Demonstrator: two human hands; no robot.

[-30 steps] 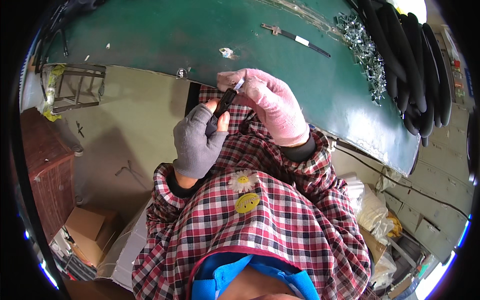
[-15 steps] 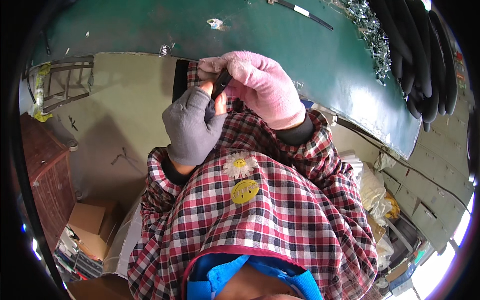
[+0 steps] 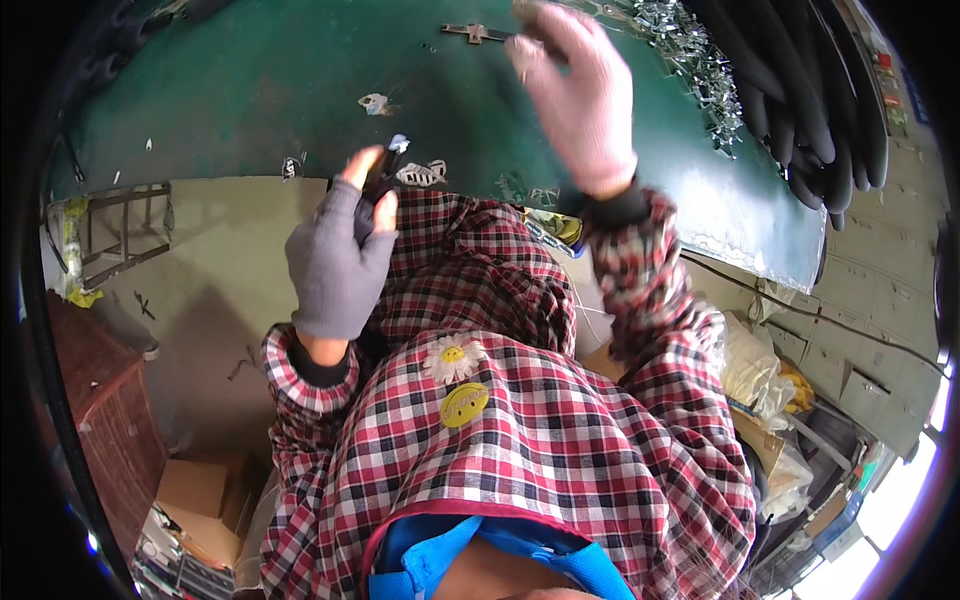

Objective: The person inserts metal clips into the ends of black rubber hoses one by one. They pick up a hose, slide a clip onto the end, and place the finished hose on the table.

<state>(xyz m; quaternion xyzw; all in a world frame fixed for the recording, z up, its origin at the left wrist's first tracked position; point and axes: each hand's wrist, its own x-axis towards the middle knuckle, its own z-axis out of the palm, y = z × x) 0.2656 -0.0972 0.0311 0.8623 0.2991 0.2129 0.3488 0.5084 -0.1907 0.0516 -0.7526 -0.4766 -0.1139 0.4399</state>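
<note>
My left hand, in a grey fingerless glove, is closed around a black tube-like piece. A pale bluish tip shows at the upper end of the piece, while its lower part is hidden by my fingers and palm. My right hand, in a pink glove, reaches over the green table. Its thumb and forefinger close around the right end of a flat metal strip tool with a short crosspiece. The rest of that strip is hidden behind the hand.
Small shiny metal clips lie heaped at the right of the table, beside a bundle of long black foam tubes. A crumpled scrap lies mid-table. To the left stand a brown wooden cabinet and a cardboard box.
My hands have come apart. The right has let go of the black piece and moved up and right to the strip tool, which has turned slightly; the left keeps the black piece, further left.
</note>
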